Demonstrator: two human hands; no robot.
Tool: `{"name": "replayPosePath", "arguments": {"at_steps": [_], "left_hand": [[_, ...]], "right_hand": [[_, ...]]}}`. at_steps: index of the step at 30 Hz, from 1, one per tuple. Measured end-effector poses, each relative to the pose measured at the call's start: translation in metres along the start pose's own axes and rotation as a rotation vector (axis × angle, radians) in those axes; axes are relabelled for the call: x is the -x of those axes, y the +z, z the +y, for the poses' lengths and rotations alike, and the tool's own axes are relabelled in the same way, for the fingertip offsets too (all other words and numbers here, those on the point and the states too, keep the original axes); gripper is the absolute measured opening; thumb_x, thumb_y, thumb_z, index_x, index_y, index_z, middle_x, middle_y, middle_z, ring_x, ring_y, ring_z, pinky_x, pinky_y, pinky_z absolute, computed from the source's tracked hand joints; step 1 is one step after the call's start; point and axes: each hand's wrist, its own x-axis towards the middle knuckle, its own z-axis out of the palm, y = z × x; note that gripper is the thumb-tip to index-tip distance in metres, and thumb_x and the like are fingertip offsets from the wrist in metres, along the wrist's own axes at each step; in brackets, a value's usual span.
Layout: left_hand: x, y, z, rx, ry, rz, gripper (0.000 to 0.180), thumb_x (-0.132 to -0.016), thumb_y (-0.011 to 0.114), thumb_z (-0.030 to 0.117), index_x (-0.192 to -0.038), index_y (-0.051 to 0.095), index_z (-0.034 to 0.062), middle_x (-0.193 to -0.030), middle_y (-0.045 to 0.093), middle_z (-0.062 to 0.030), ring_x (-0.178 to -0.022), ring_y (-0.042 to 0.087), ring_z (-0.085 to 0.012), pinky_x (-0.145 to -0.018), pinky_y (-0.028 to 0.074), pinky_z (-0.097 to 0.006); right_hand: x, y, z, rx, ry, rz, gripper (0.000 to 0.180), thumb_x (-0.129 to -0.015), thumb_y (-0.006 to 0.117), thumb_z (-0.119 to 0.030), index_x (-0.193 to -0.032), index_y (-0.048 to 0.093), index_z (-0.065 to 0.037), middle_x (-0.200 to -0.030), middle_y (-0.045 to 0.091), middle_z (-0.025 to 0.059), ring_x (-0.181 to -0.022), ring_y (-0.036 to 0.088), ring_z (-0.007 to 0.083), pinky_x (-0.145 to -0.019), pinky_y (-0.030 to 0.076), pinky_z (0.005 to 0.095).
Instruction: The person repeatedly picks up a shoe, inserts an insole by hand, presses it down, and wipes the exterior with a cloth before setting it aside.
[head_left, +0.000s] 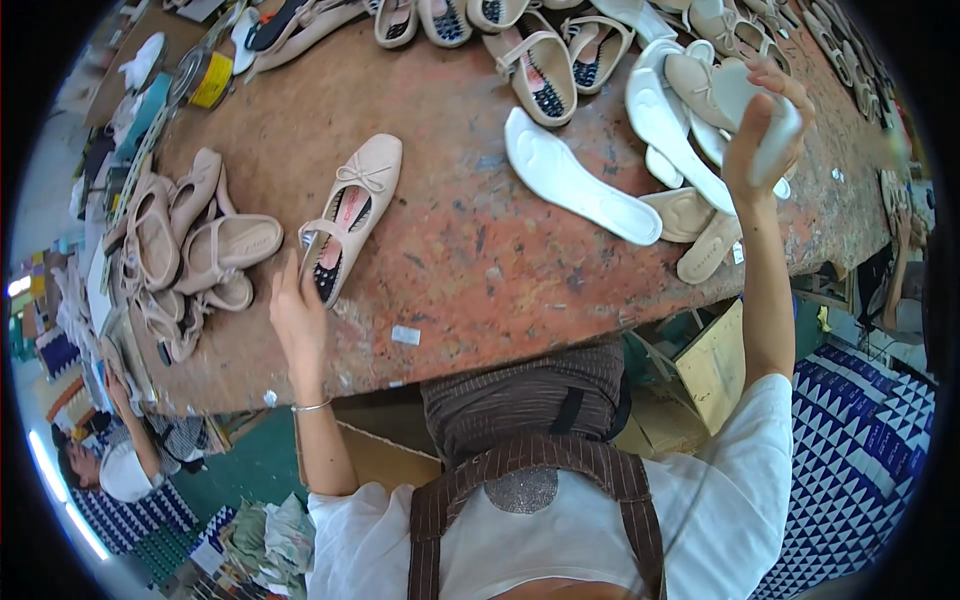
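A beige strapped flat shoe with a small bow [371, 176] lies on the worn table, toe pointing away and a dark dotted lining showing inside. My left hand [298, 312] grips this shoe at its heel end, fingers closed on the edge. Over the pile at the right, my right hand [768, 130] is raised, fingers wrapped round a white insole [778, 142]. Beneath and beside it lie several loose white insoles [672, 130]. One more white insole [580, 190] rests apart, nearer the middle. Two beige insoles [708, 248] sit by the near edge.
Several beige shoes [200, 230] are heaped at the left, and more beige shoes [535, 70] line the far side. A tin with a yellow label [208, 80] stands at the far left. Other people work on the left and right sides.
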Motion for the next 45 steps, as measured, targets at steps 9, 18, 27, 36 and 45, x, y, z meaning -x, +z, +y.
{"name": "replayPosePath", "arguments": {"at_steps": [9,18,27,36,45], "left_hand": [[0.035,0.052,0.065,-0.023,0.081,0.306,0.052,-0.083,0.074,0.021,-0.128,0.055,0.0026,-0.119,0.054,-0.0157,-0.114,0.052,-0.0345,-0.091,0.042,-0.048],[0.057,0.045,0.045,0.527,0.182,0.263,0.012,-0.072,0.068,-0.007,-0.083,0.064,-0.0022,-0.085,0.062,-0.0139,-0.083,0.060,-0.0335,-0.073,0.049,-0.040],[0.144,0.029,0.038,0.355,0.207,0.278,0.048,-0.069,0.086,0.013,-0.113,0.069,0.0049,-0.104,0.060,-0.0104,-0.095,0.056,-0.0285,-0.081,0.047,-0.039],[0.118,0.060,-0.001,0.963,-0.235,0.035,0.050,-0.078,0.085,0.013,-0.119,0.065,-0.0068,-0.099,0.054,-0.0043,-0.074,0.062,-0.0067,-0.056,0.050,-0.020],[0.114,0.066,-0.010,0.883,-0.198,0.030,0.037,-0.082,0.080,0.004,-0.114,0.066,-0.0073,-0.100,0.055,-0.0029,-0.077,0.065,-0.0090,-0.054,0.055,-0.020]], "right_hand": [[0.003,-0.027,-0.178,-0.475,0.999,-0.786,0.046,-0.085,0.072,-0.010,-0.126,0.053,-0.004,-0.107,0.054,0.0026,-0.095,0.059,0.0143,-0.080,0.049,0.0296],[0.099,-0.022,-0.214,-0.434,1.016,-0.870,0.053,-0.107,0.038,-0.033,-0.151,0.034,-0.003,-0.089,0.059,0.0035,-0.081,0.057,0.0114,-0.074,0.049,0.0286],[0.106,0.008,-0.234,-0.021,0.037,-1.133,0.048,-0.076,0.072,-0.009,-0.123,0.069,-0.013,-0.123,0.060,0.0095,-0.100,0.054,0.0297,-0.092,0.041,0.0429],[0.162,0.086,-0.270,-0.438,0.247,-0.938,0.014,-0.064,0.070,0.000,-0.078,0.072,-0.002,-0.103,0.067,0.0104,-0.096,0.064,0.0296,-0.085,0.051,0.0402],[0.168,0.109,-0.279,-0.505,0.323,-1.016,0.016,-0.064,0.068,0.003,-0.078,0.073,-0.003,-0.095,0.067,0.0103,-0.089,0.066,0.0299,-0.078,0.055,0.0383]]}}
